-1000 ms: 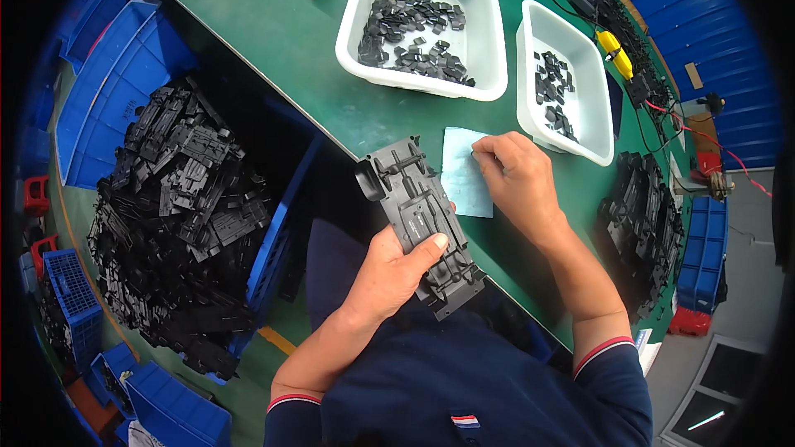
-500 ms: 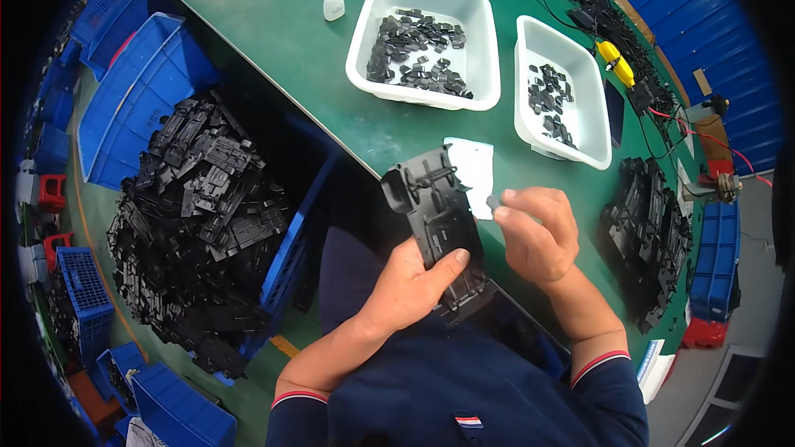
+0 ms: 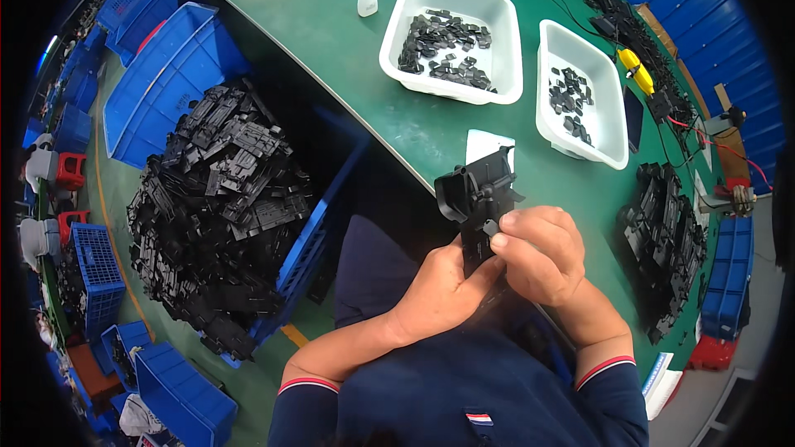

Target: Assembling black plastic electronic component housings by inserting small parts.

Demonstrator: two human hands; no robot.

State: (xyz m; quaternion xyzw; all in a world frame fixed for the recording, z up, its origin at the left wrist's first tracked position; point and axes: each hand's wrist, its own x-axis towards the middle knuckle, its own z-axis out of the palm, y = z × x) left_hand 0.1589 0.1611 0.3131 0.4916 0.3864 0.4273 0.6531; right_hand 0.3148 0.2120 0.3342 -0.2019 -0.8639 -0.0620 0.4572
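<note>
Black molded plastic part [image 3: 479, 190], held tilted in front of your torso at the near edge of the green table [image 3: 389, 128]. Your left hand [image 3: 439, 291] grips its lower end, the thumb laid along the near side. Your right hand [image 3: 542, 255] pinches a small dark piece [image 3: 491, 228] between thumb and forefinger, directly over the part; whether the two touch cannot be told. Just beyond the part, and partly hidden by it, a white sheet [image 3: 480, 143] lies on the table. Farther from you stand two white tubs, a larger tub [image 3: 502, 12] and a narrower tub [image 3: 571, 43] to its right, each containing small black pieces. A white squeeze bottle [image 3: 367, 2] stands upright left of the larger tub. To your right, a stack of black parts [image 3: 660, 248] rests on the table; to your left, a blue crate [image 3: 161, 87] holds a heap of black parts [image 3: 224, 223].
</note>
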